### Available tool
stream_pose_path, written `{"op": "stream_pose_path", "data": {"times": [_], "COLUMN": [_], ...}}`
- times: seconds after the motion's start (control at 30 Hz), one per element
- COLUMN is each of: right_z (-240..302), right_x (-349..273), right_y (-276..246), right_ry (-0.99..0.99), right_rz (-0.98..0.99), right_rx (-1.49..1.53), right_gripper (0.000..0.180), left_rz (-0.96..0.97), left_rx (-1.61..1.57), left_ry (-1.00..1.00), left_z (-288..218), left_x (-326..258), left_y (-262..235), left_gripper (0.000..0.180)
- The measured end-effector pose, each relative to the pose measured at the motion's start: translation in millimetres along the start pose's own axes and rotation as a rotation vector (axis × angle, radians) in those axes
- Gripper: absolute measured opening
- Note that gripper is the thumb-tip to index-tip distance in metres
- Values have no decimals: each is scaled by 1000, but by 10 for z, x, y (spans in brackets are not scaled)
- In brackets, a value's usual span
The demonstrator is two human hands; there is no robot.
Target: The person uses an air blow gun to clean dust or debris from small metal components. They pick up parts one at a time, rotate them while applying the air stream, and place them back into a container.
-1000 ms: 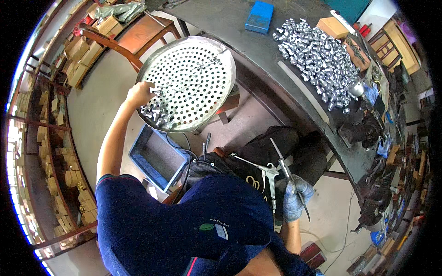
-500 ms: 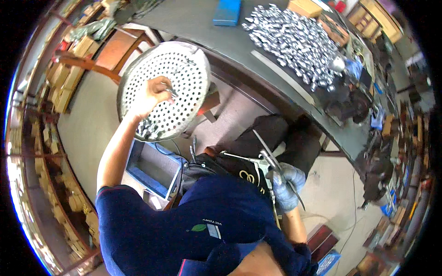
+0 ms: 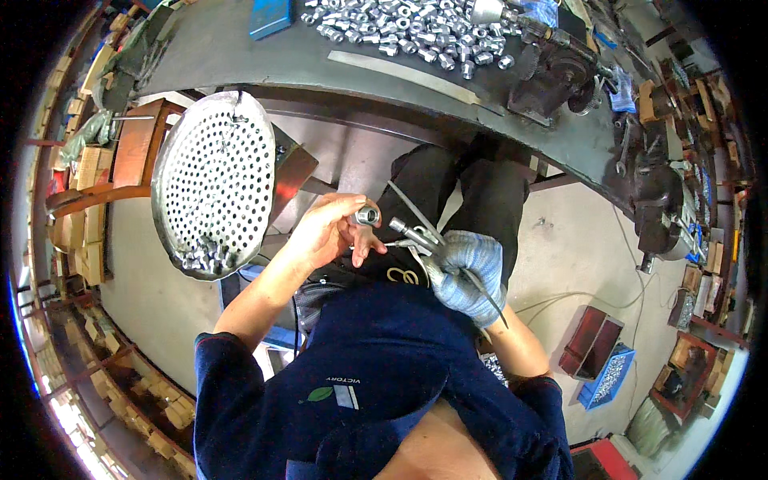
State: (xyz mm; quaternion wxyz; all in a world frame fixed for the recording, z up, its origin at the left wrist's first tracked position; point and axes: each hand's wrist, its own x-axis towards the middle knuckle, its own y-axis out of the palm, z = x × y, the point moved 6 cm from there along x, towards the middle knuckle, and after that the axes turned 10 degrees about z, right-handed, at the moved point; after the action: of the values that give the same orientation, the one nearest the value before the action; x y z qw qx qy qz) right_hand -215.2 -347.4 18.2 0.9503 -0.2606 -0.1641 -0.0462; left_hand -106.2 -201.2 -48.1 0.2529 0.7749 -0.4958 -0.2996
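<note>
Both hands sit close together above the person's lap. Left hand (image 3: 324,232) is bare and pinches a small metal nut (image 3: 367,214) between thumb and fingertips, the nut held just beside the tip of the tool in the other hand. Right hand (image 3: 470,268), in a grey knit glove, is closed around a long metal hand tool (image 3: 432,244) with thin rod-like handles (its exact kind cannot be told), the working end pointing toward the nut.

To the person's left, a round perforated metal tray (image 3: 212,180) stands tilted, with a small cluster of similar metal pieces (image 3: 202,258) gathered at its lower edge. Ahead, the dark tabletop (image 3: 344,64) carries a large pile of silvery nuts (image 3: 400,28), a blue box (image 3: 270,14) and a dark machine (image 3: 560,72) at its right.
</note>
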Motion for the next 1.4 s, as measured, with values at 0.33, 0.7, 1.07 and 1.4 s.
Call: {"op": "stream_pose_path", "data": {"times": [0.33,0.7,1.07,1.4], "right_z": [-152,107,336,33], "right_x": [56,-88,41,159], "right_y": [165,-162,42,211], "right_ry": [50,-88,-107,-131], "right_rz": [14,-57,100,-46], "right_rx": [4,50,38,-195], "right_gripper": [34,26,27,34], "left_rz": [32,-349,-401,-262], "left_rx": [519,1526,1696,1705], "left_ry": [-95,310,430,419], "left_z": [-254,-552,-448,-349], "left_x": [53,87,52,402], "left_y": [225,42,53,190], "left_gripper": [23,21,25,25]}}
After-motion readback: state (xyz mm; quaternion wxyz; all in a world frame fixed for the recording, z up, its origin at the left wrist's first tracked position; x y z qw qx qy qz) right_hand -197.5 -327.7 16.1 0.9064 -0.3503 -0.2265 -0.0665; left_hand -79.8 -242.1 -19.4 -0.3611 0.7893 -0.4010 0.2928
